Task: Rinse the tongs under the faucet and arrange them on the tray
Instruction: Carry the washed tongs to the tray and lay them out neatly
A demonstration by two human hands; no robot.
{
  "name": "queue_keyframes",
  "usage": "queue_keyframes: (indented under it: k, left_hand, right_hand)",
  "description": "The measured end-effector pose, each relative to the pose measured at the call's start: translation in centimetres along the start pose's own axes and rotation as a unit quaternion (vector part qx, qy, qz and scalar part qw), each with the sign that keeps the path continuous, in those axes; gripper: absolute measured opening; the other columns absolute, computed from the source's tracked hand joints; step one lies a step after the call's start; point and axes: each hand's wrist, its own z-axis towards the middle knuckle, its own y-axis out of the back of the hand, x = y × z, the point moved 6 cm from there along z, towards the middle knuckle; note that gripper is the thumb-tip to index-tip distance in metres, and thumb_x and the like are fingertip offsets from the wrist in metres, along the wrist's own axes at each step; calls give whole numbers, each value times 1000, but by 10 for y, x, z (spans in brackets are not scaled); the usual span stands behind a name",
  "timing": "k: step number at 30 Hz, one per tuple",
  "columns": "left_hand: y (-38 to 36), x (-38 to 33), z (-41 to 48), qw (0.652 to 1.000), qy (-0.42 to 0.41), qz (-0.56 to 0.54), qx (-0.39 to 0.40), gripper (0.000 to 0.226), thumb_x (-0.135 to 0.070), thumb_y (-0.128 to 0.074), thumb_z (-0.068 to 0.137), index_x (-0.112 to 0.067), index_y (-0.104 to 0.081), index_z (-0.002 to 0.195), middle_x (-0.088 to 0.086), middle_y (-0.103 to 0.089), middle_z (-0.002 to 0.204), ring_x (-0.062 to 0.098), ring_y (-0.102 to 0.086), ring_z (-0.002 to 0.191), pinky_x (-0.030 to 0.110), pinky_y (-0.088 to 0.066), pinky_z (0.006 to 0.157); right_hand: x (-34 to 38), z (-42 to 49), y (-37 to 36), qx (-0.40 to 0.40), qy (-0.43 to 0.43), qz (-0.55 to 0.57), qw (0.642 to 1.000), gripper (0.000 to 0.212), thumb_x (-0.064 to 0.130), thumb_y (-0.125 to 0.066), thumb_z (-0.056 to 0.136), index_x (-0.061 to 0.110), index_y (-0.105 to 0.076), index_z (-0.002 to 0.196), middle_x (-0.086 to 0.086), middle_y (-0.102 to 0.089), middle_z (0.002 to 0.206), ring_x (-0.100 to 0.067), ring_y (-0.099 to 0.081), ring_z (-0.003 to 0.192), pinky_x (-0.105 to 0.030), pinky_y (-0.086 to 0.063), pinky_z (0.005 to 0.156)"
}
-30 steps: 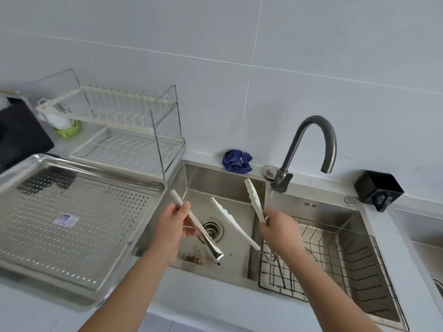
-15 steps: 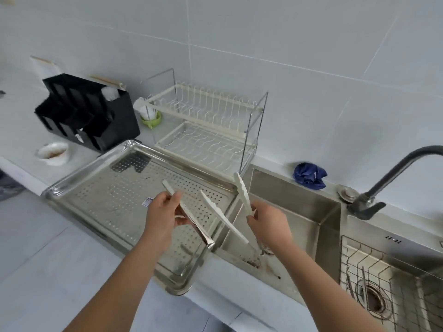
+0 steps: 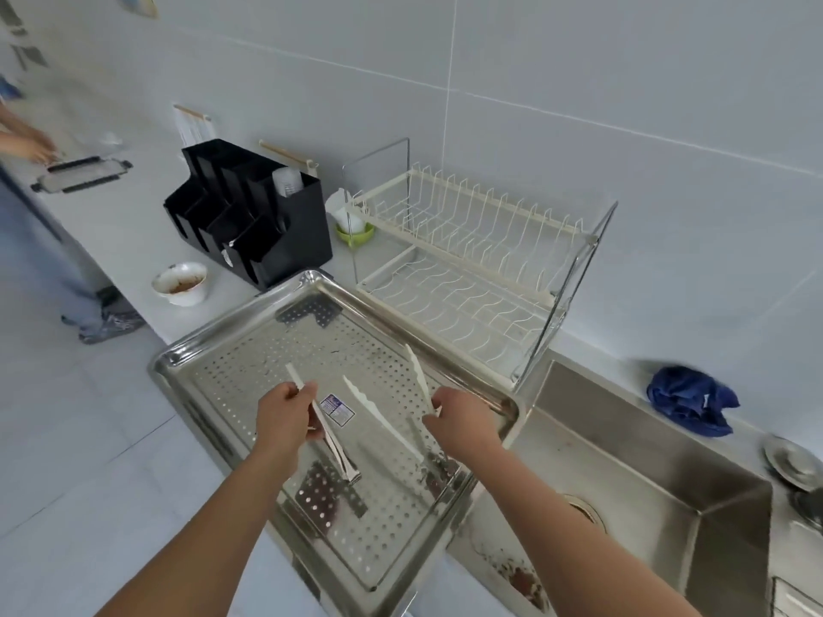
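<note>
2 tongs, both over 1 holey metal tray (image 3: pixel 231 385), mid frame. L hand (image 3: pixel 285 420) grips the shut tongs (image 3: pixel 336 452); R hand (image 3: pixel 463 423) grips the spread tongs (image 3: pixel 383 418). 1 sink (image 3: pixel 623 460) lower right. 1 white rack (image 3: pixel 467 242) & 1 black box (image 3: pixel 289 242) up top. 1 dirty bowl (image 3: pixel 180 285) left, 1 blue rag (image 3: pixel 688 400) right. White counter (image 3: pixel 124 224), pale tile wall (image 3: pixel 579 82).

Kitchen: sink (image 3: pixel 645 443), dish rack (image 3: pixel 467 260)

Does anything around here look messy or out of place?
Yes. Brown residue stains the sink floor near its front edge, a white bowl beside the black organizer holds brown leftovers, and a blue cloth lies crumpled on the counter behind the sink.
</note>
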Motion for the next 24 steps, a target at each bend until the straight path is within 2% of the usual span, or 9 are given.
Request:
queue_keyframes:
  k: [3,5,8,11,16,18,21,24]
  left_hand:
    - [5,-1,21,999,16,28,-9,24,-14,-63,98,8,-59,92,26,-63,83,32,-62,68,50,-64,69]
    - [5,-2,36,999,20,39,-9,18,-10,-63,96,4,-59,85,20,-59,74,28,-57,61,44,-61,64]
    - [1,1,57,996,23,89,-9,15,-7,-61,94,-1,-56,81,19,-59,71,28,-58,60,49,-63,67]
    - [-4,0,72,988,12,153,-9,18,-10,-61,93,0,-54,81,18,-61,72,29,-62,59,58,-62,72]
    - [-17,4,88,969,-22,245,-1,15,-18,-66,91,-5,-62,85,15,-70,80,33,-72,69,49,-63,72]
    - [-20,14,91,967,-5,253,11,17,-17,-68,91,-2,-65,84,15,-71,76,31,-72,62,48,-64,69]
    - [-20,27,91,964,15,264,20,23,-15,-71,89,-1,-65,72,12,-70,62,26,-70,47,48,-64,61]
    - [-20,35,91,962,21,270,33,25,-16,-73,89,-2,-64,71,12,-70,63,25,-69,44,49,-64,62]
  right_hand:
    - [7,20,-13,23,-20,4,1000,13,17,-58,92,12,-65,102,-1,-66,78,-9,-52,54,-22,-35,44]
    - [11,31,-20,29,-33,3,999,15,15,-57,90,8,-66,102,-8,-72,86,-13,-54,57,-23,-38,46]
    - [13,44,-32,35,-62,-4,997,17,14,-57,90,7,-66,103,-10,-74,94,-19,-58,65,-27,-45,54]
    - [17,52,-41,41,-89,-21,995,7,11,-55,91,12,-61,94,-3,-65,84,-16,-54,65,-26,-42,52]
    - [22,56,-54,40,-121,-25,992,8,11,-55,94,16,-56,88,2,-59,79,-14,-53,62,-24,-39,49]
    - [19,55,-60,42,-136,-32,989,7,16,-58,97,16,-57,90,1,-60,83,-16,-54,67,-25,-40,52]
    - [12,53,-66,40,-150,-46,987,27,22,-59,100,19,-48,76,4,-52,74,-11,-46,58,-24,-39,51]
    - [9,50,-68,38,-159,-47,985,22,24,-58,102,16,-54,81,3,-55,74,-11,-50,59,-23,-42,51]
